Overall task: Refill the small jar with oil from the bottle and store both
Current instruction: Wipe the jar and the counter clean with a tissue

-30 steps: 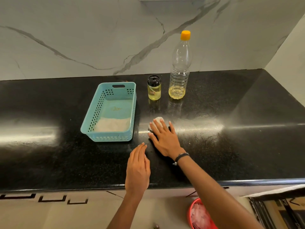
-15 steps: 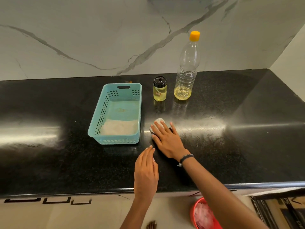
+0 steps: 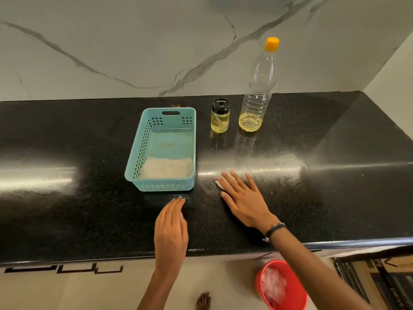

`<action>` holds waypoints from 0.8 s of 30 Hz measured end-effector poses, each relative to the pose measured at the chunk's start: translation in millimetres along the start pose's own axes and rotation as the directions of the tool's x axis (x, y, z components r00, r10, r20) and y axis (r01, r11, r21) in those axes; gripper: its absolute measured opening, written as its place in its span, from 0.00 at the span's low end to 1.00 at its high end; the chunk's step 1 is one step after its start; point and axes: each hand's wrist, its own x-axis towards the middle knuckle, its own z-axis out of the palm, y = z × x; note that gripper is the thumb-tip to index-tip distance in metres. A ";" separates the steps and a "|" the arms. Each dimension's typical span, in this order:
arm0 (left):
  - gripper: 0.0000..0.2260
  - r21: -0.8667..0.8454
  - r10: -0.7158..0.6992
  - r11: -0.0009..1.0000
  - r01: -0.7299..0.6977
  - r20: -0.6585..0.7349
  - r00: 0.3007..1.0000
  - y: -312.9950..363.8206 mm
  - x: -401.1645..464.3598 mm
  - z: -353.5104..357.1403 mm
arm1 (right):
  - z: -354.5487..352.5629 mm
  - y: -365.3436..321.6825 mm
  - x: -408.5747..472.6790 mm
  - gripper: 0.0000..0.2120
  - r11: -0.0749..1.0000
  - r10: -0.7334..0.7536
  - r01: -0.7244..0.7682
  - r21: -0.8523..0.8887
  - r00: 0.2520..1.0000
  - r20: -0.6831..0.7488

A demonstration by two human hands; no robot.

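Observation:
A small glass jar with a black cap holds yellow oil and stands at the back of the black counter. To its right stands a tall clear bottle with an orange cap and a little oil at the bottom. A teal basket with a white cloth inside sits left of the jar. My right hand lies flat, fingers straight, pressing a white tissue onto the counter in front of the jar. My left hand rests near the counter's front edge, fingers straight, holding nothing.
The black counter runs wall to wall, with a marble wall behind and a side wall at the right. A red bucket with plastic inside stands on the floor below, beside a cardboard box.
My right hand has slid the tissue slightly to the right across the counter. The left hand stays near the front edge. The view has shifted a little.

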 end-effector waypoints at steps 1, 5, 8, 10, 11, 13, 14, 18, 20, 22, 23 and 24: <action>0.15 0.003 0.010 1.000 -0.010 0.007 1.000 -0.8 2.1 1.3 | 2.4 -10.6 8.0 0.26 1.000 0.019 -0.019 0.017 1.000 -0.010; 0.15 0.050 0.059 0.997 -0.061 0.046 0.997 -1.2 6.4 5.7 | 13.1 -53.2 5.8 0.25 0.998 -0.038 0.040 0.039 0.999 -0.038; 0.16 0.061 0.070 0.995 -0.075 0.069 0.995 -2.1 5.3 6.1 | 14.7 -63.8 -33.0 0.24 0.989 -0.146 0.147 0.033 0.989 -0.027; 0.16 0.066 0.072 0.995 -0.078 0.087 0.994 -3.1 4.6 6.0 | 14.3 -55.3 -62.7 0.24 0.980 -0.199 0.199 0.017 0.980 -0.016; 0.16 0.069 0.071 0.995 -0.077 0.094 0.993 -3.7 4.4 6.1 | 12.5 -46.6 -74.6 0.24 0.978 -0.208 0.208 0.002 0.978 -0.018; 0.16 0.079 0.069 0.994 -0.077 0.105 0.992 -4.9 3.8 7.3 | 8.3 -23.8 -86.8 0.24 0.983 -0.180 0.178 -0.045 0.983 -0.045; 0.16 0.086 0.068 0.993 -0.077 0.108 0.992 -5.5 3.7 8.1 | 6.1 -13.6 -85.4 0.24 0.990 -0.131 0.128 -0.055 0.990 -0.049; 0.16 0.115 0.062 0.990 -0.076 0.119 0.991 -7.0 2.9 10.5 | 4.5 -18.5 -53.3 0.25 0.998 0.059 -0.059 -0.017 0.998 -0.038; 0.17 0.124 0.066 0.989 -0.084 0.143 0.988 -6.6 3.5 9.5 | 11.9 -43.8 -40.6 0.25 0.999 0.048 -0.047 0.021 0.998 -0.031; 0.17 0.104 0.059 0.992 -0.077 0.166 0.984 -6.0 4.0 8.3 | 19.1 -69.3 -43.9 0.25 0.998 0.006 -0.004 0.056 0.999 -0.036; 0.18 0.075 0.045 0.995 -0.059 0.167 0.985 -5.4 3.9 7.2 | 20.9 -79.6 -52.0 0.25 0.997 -0.021 0.024 0.068 0.999 -0.042; 0.18 0.047 0.032 0.998 -0.041 0.166 0.986 -5.4 4.3 6.4 | 21.2 -86.6 -62.7 0.25 0.996 -0.052 0.055 0.074 0.998 -0.040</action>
